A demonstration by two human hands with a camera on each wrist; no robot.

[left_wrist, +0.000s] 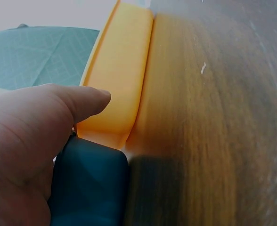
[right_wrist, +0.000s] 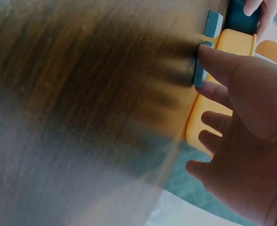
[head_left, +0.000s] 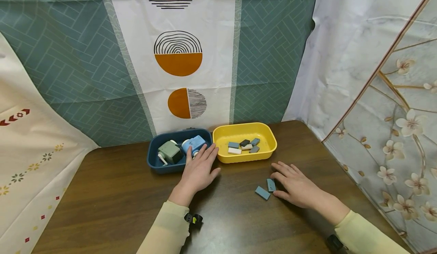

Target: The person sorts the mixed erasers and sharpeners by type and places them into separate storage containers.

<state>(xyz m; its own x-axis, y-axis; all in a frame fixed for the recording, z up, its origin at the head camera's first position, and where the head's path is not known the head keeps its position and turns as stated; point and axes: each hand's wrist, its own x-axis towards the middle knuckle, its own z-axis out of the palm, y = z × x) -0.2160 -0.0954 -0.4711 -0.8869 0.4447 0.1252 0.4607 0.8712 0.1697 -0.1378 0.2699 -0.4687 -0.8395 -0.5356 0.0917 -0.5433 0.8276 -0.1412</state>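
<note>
In the head view my left hand (head_left: 199,170) lies with its fingers spread over the right front part of a dark blue tray (head_left: 153,166), close to a light blue toy-like piece (head_left: 195,143). Its thumb (left_wrist: 93,101) sticks out in front of the yellow tray's wall in the left wrist view. At the right, my right hand (head_left: 297,185) has thumb and index fingertip at the two ends of a small blue rectangular block (head_left: 271,185) on the table, pinching it lightly. A second such block (head_left: 262,193) lies just left of it.
The yellow tray (head_left: 269,153) stands against the dark blue one and holds several small blocks (head_left: 235,151) in white, blue, grey and black. A green toy-like piece (head_left: 169,152) lies in the dark blue tray. Patterned cloths hang behind and beside the wooden table (head_left: 112,193).
</note>
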